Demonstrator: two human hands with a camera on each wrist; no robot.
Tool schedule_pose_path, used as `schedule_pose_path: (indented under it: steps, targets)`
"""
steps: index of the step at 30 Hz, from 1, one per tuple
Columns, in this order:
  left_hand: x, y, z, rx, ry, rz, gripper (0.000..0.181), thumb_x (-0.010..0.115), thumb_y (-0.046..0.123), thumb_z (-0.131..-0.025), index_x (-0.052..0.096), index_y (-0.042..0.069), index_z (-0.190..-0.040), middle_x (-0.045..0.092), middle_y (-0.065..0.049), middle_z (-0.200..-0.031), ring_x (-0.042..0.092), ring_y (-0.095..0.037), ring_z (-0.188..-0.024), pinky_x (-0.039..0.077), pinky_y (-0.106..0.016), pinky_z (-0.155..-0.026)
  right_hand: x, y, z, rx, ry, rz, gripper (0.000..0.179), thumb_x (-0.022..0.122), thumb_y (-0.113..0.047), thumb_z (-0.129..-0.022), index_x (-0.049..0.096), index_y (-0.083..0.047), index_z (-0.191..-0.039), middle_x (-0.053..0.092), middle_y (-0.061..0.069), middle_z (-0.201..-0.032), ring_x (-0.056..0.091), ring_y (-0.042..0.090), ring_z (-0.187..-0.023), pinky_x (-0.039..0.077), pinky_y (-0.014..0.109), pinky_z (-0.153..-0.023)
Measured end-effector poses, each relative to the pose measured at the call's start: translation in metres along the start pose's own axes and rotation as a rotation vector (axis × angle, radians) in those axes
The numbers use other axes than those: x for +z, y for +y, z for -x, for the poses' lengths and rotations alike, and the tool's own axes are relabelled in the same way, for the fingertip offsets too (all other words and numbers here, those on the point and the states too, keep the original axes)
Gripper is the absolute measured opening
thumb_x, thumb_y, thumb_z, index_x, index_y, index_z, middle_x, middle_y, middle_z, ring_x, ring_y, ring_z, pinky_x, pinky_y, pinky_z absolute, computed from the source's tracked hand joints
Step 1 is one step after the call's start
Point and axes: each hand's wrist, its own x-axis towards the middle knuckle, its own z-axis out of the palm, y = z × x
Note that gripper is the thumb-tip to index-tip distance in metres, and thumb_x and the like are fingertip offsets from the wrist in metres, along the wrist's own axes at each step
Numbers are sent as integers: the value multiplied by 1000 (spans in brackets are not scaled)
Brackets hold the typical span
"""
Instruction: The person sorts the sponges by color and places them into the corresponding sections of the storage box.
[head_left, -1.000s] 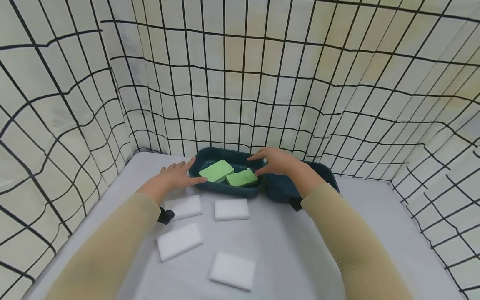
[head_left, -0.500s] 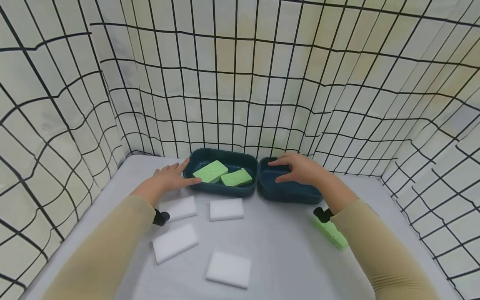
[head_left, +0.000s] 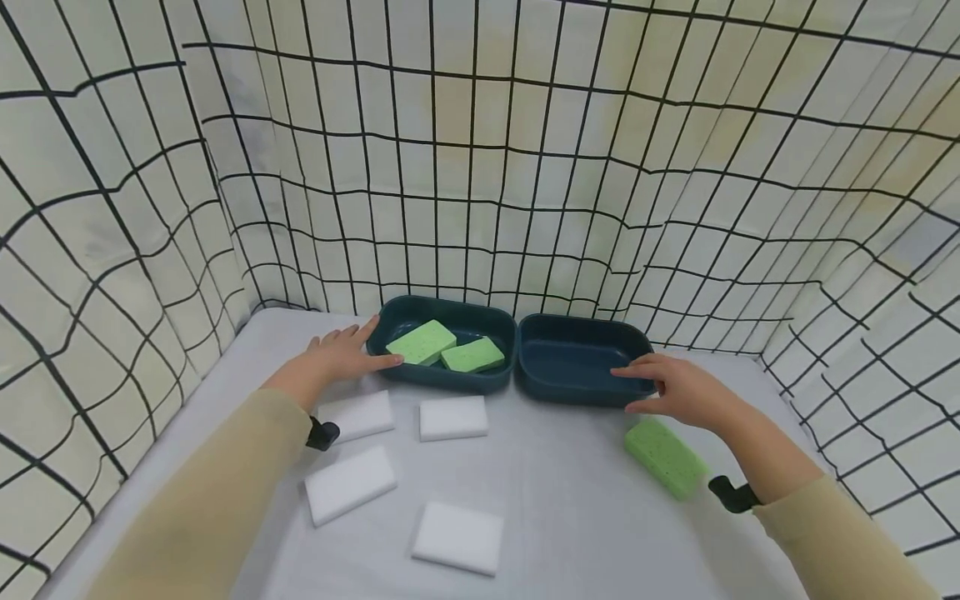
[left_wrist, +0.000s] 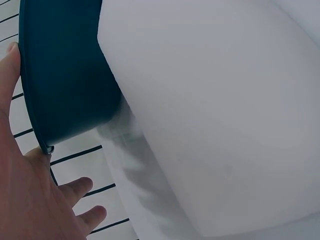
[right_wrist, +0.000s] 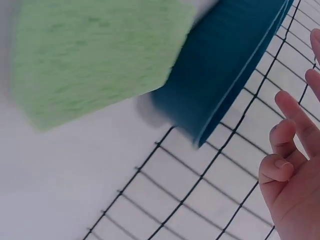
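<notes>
My left hand (head_left: pixel 337 357) rests at the left end of a dark teal box (head_left: pixel 450 383), thumb and forefinger spread along its rim. Two green sponges (head_left: pixel 422 342) lie inside that box. The left wrist view shows the fingertips at the rim of the teal box (left_wrist: pixel 65 75), the other fingers loose. My right hand (head_left: pixel 686 392) holds nothing, its fingers relaxed and apart over the right end of a second teal box (head_left: pixel 577 392), which has nothing in it. A green sponge (head_left: pixel 666 458) lies on the table below this hand; the right wrist view shows this sponge (right_wrist: pixel 95 55) close up.
Several white sponge blocks (head_left: pixel 453 418) lie on the white table in front of the left box, one partly behind the left wrist. Black wire mesh (head_left: pixel 450 200) backed by pale cloth encloses the table at the back and both sides.
My right hand has moved right, from the left box across the second box to its right end. The green sponge on the table has come into view. My left hand stays at the rim.
</notes>
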Motion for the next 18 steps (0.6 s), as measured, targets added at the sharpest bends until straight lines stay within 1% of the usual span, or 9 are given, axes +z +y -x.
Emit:
schedule_pose_path:
  steps: [3,7,11,15,18]
  targets:
    - [-1,2,2,-2,-2,-7,114,43,84,-83,-3,13,-160,7,-33,-159,4,-56,-144,-1,-70,-112,7,12,20,33,8,-28,62,76,-49,-83,61,-24,-138,57,2,-131,48,12,-75,42,27,-61]
    - [-1,2,4,4,5,-18,114,42,84,-83,-2,12,-160,8,-34,-158,6,-57,-143,0,-71,-112,13,24,40,70,30,-61,61,79,-43,-83,62,-21,-137,58,5,-130,47,13,-75,41,27,-60]
    - [1,-1,2,12,14,-24,115,41,86,-82,-2,13,-160,9,-34,-158,7,-57,-142,1,-72,-112,16,30,53,102,36,-77,63,79,-44,-82,61,-20,-138,59,9,-131,48,12,-74,41,26,-58]
    - [2,-1,0,14,15,-24,116,40,87,-81,-2,13,-160,9,-34,-158,7,-57,-142,0,-72,-111,20,33,63,134,24,-94,66,79,-48,-81,60,-22,-138,58,9,-132,47,13,-75,41,25,-57]
    - [1,-1,0,16,15,-20,116,41,87,-81,-2,13,-160,9,-34,-158,6,-58,-142,0,-72,-111,27,37,70,161,10,-86,68,79,-51,-79,61,-21,-138,59,10,-131,47,13,-77,41,25,-58]
